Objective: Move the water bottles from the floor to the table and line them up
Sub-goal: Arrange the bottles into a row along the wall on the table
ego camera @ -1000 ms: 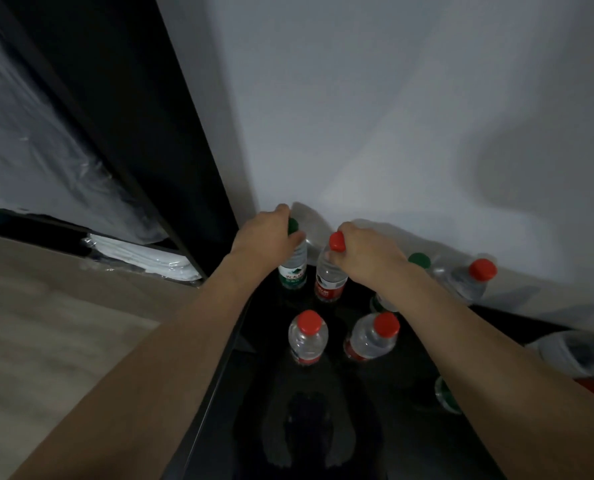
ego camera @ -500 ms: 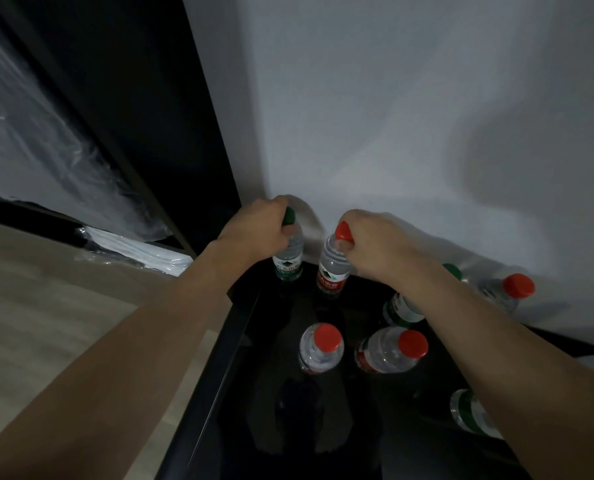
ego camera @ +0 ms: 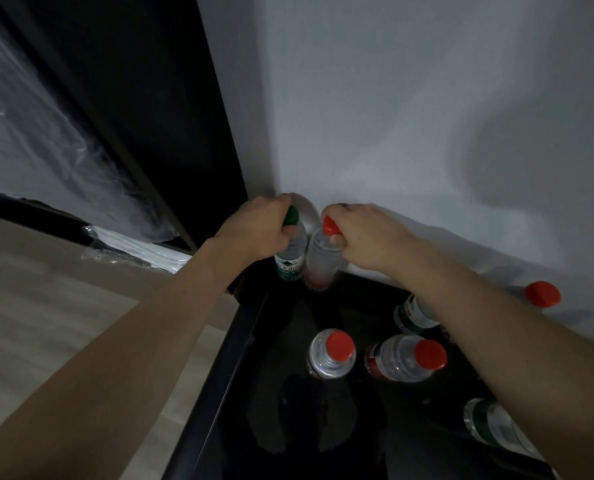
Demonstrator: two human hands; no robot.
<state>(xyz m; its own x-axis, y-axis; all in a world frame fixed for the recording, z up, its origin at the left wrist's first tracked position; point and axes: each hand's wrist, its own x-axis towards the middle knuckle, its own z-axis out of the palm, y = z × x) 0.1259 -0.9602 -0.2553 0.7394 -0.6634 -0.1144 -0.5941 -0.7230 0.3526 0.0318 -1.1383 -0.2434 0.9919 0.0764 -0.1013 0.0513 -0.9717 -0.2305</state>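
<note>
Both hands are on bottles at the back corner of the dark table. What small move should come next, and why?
Probably let go of both. The left hand grips the green-capped bottle and the right hand the red-capped bottle; both stand upright, side by side near the wall, seemingly resting on the table. Other bottles nearer the person look unaligned.

Table (ego camera: 240, 393) glossy black — bottles (ego camera: 330, 355) clear plastic — wall (ego camera: 392, 116) matt.

Four red-capped bottles (ego camera: 330, 353); three green-label bottles (ego camera: 290, 251), seemingly.
</note>
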